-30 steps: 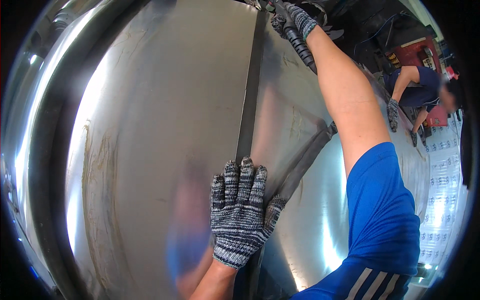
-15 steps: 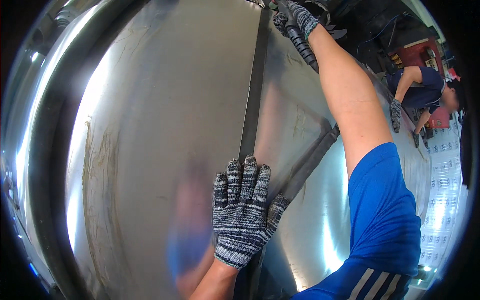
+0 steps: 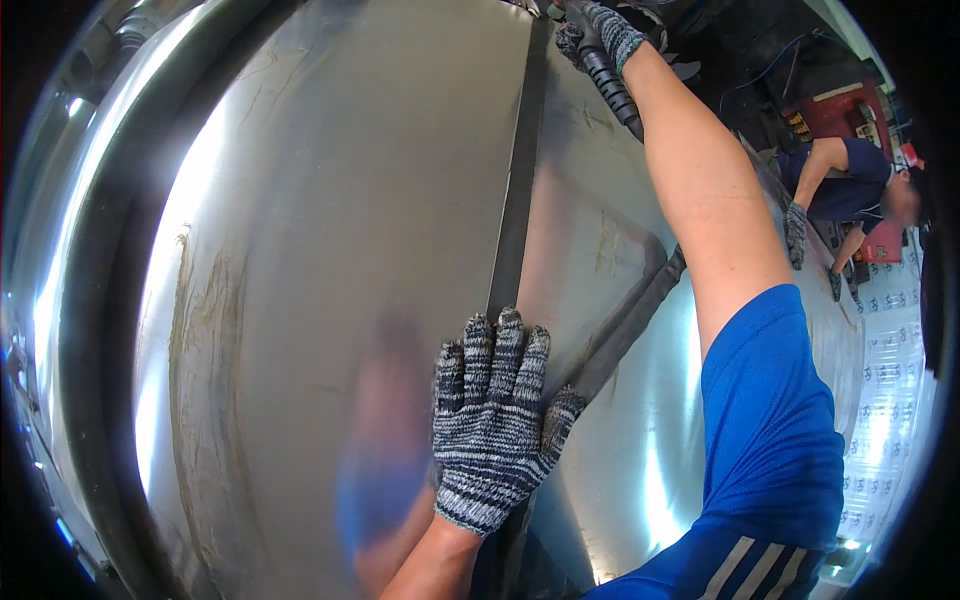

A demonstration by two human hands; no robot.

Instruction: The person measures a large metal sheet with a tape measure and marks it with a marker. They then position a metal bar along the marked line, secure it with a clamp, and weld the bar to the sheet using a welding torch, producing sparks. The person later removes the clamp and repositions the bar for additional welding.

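A large curved sheet of shiny steel (image 3: 330, 250) fills the view, with a dark vertical seam strip (image 3: 515, 180) running down its middle. My left hand (image 3: 495, 420), in a grey knitted glove, lies flat on the lower end of that seam with its fingers spread, holding nothing. My right arm, in a blue sleeve, stretches up to the top edge. There my gloved right hand (image 3: 598, 30) is closed around a dark ribbed handle (image 3: 612, 92) that lies against the steel. A second dark strip (image 3: 630, 325) runs diagonally from near my left hand towards my right arm.
A thick dark rim band (image 3: 95, 300) curves down the left side of the steel. At the right a co-worker (image 3: 845, 190) in a blue shirt and gloves bends over the metal, with a red machine (image 3: 835, 105) behind. A white patterned sheet (image 3: 890, 390) lies at far right.
My left hand has shifted very slightly right on the seam. My right hand keeps its grip at the top.
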